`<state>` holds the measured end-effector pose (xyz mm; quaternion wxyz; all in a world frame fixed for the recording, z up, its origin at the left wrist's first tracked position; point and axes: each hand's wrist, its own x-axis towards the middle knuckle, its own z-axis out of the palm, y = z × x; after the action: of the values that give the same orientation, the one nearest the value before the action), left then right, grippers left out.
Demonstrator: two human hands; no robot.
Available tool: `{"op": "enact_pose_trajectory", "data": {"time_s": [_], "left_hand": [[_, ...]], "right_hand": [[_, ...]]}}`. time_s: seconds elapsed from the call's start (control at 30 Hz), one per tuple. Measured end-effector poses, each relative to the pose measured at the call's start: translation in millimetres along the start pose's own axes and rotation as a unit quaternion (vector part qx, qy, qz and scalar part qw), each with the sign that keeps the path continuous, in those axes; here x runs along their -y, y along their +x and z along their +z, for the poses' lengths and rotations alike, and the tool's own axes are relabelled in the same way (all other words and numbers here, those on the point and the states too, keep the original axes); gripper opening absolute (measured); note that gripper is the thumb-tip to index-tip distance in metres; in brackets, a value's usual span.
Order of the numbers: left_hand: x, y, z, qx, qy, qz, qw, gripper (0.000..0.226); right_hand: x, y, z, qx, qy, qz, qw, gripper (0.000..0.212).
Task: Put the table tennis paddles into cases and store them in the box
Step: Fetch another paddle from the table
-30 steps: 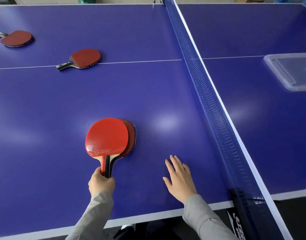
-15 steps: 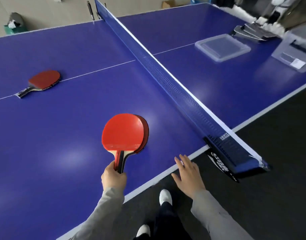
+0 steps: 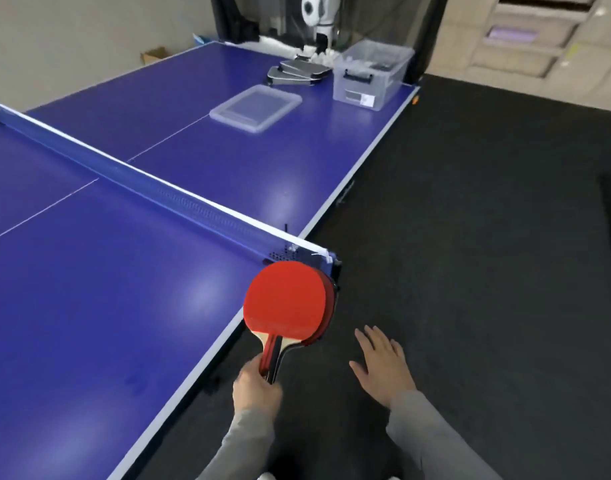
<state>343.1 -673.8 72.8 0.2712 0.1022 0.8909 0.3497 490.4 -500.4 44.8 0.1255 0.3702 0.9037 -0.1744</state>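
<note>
Left hand (image 3: 257, 388) grips two stacked paddles (image 3: 288, 301) by handles; right hand (image 3: 383, 367) spread flat, empty; box (image 3: 369, 76) at 1 o'clock.

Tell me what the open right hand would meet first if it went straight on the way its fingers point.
Probably nothing soon: the right hand points over bare dark floor beside the table; depth is unclear.

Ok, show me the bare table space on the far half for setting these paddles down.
Bare blue surface lies between the net and the lid, and along the near edge beside the lid up to the clear box. The far corner is crowded: the cases are stacked right beside the box.
</note>
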Motion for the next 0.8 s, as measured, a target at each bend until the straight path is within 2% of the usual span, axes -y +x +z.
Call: {"op": "enact_pose_trajectory", "data": {"time_s": [0.1, 0.2, 0.37, 0.57, 0.8], "left_hand": [[-20.4, -31.4, 51.5, 0.009, -0.027, -0.033, 0.999, 0.026], [-29.0, -67.1, 94.0, -0.020, -0.062, -0.091, 0.994, 0.039], [-38.2, -108.9, 135.9, -0.045, -0.039, -0.130, 0.990, 0.047], [-71.6, -125.8, 171.5, -0.029, -0.019, -0.113, 0.993, 0.046], [-137.2, -96.3, 204.4, -0.016, -0.018, -0.050, 0.998, 0.046]], "right_hand": [[-58.6, -15.4, -13.6, -0.002, 0.018, 0.024, 1.000, 0.064], [-118.7, -34.0, -21.3, -0.005, 0.015, 0.032, 0.999, 0.062], [-195.4, -52.4, -28.6, 0.000, 0.008, 0.048, 0.999, 0.062], [-238.7, -47.9, -46.0, -0.008, 0.022, 0.043, 0.999, 0.061], [-267.9, -27.5, -66.1, -0.005, 0.037, 0.065, 0.997, 0.061]]}}
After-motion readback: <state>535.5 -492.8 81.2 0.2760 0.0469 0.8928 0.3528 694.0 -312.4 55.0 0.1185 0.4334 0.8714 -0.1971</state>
